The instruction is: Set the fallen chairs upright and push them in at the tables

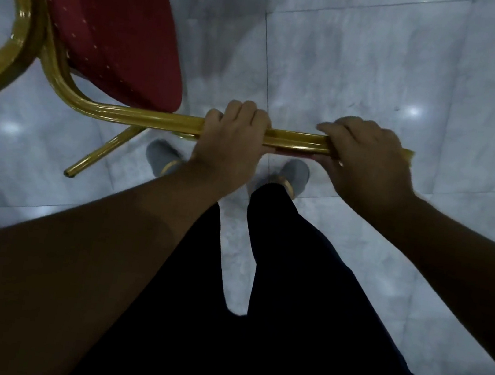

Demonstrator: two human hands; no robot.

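Gripping chair (110,22) frame, both hands (230,140).

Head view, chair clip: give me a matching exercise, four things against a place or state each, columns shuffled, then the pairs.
Things:
1. left hand
2. right hand
3. red seat
4. shoes

Places or states:
A. on the marble floor below the bar
B. gripping the gold bar at its right end
C. tilted, upper left of the view
D. gripping the gold bar near its middle

Pairs: 1-D, 2-B, 3-C, 4-A
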